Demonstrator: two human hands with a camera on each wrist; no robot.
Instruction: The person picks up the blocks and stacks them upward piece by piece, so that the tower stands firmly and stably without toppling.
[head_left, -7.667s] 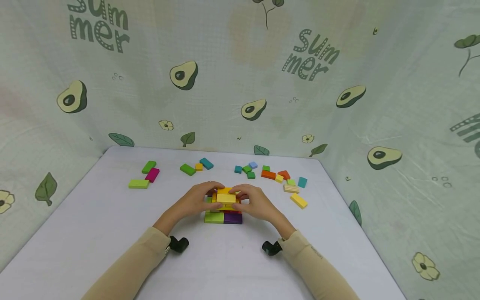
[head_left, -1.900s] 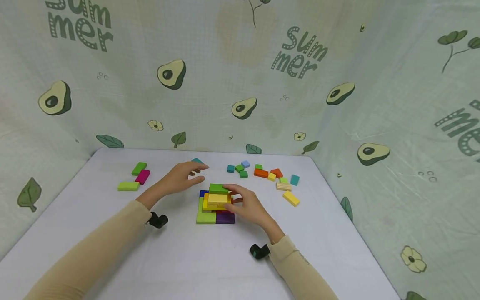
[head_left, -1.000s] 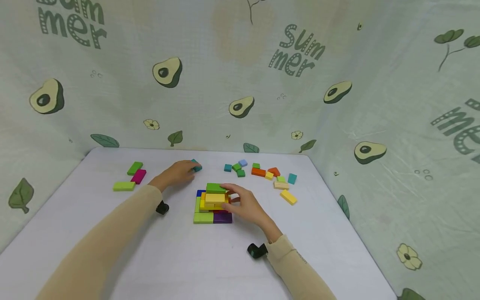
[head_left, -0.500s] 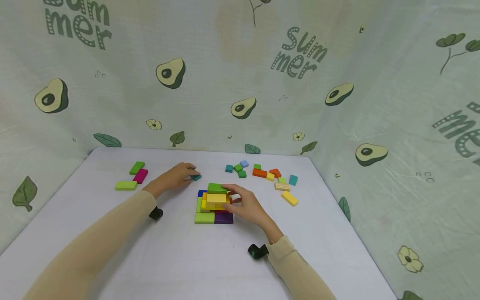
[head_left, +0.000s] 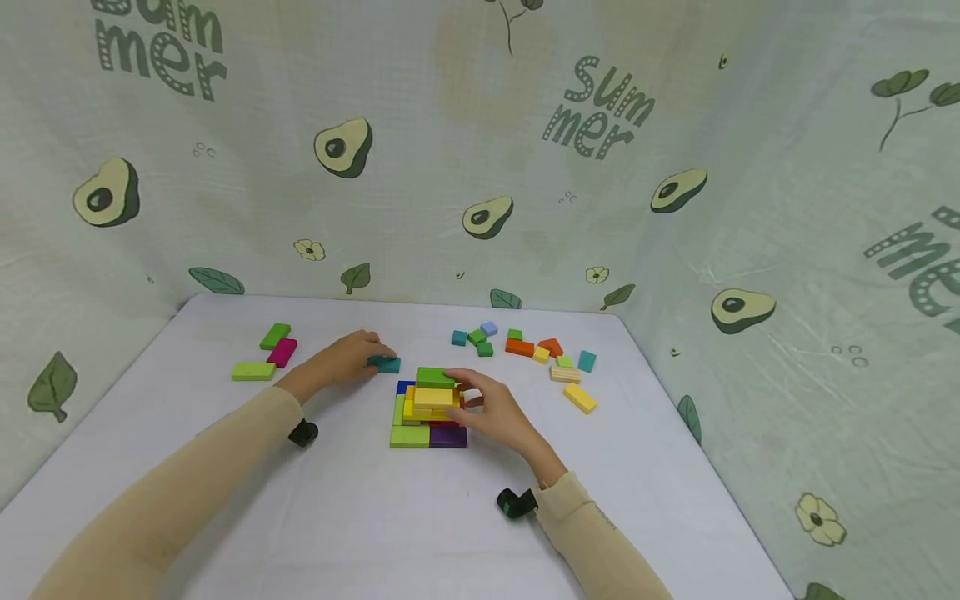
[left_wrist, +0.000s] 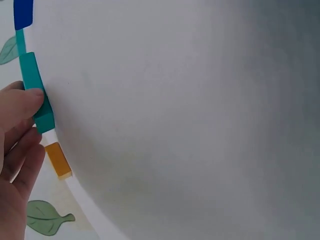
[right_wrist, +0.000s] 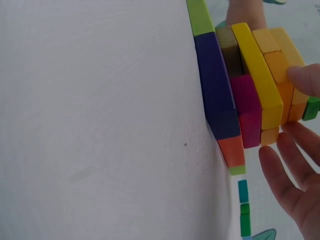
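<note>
In the head view my left hand (head_left: 345,360) pinches a teal rectangular block (head_left: 386,364) just behind and left of a block stack; the left wrist view shows the thumb across the teal block (left_wrist: 32,70). The stepped stack has a light-green block (head_left: 409,437) and a purple block (head_left: 447,437) at its front base, yellow blocks (head_left: 433,398) above, and a green block (head_left: 435,377) on top at the back. My right hand (head_left: 495,408) holds the stack's right side, thumb on the front. In the right wrist view that thumb (right_wrist: 305,80) touches the yellow-orange blocks.
At the back left lie a green block (head_left: 275,336), a magenta block (head_left: 282,352) and a lime block (head_left: 253,372). Several small blocks lie at the back right, including a red-orange block (head_left: 520,347) and a yellow block (head_left: 580,397). An orange block (left_wrist: 58,160) shows below the left fingers.
The green block has gone from the back of the table onto the stack. My left hand has reached back, taken the teal block and drawn it toward the stack. My right hand stays there.
</note>
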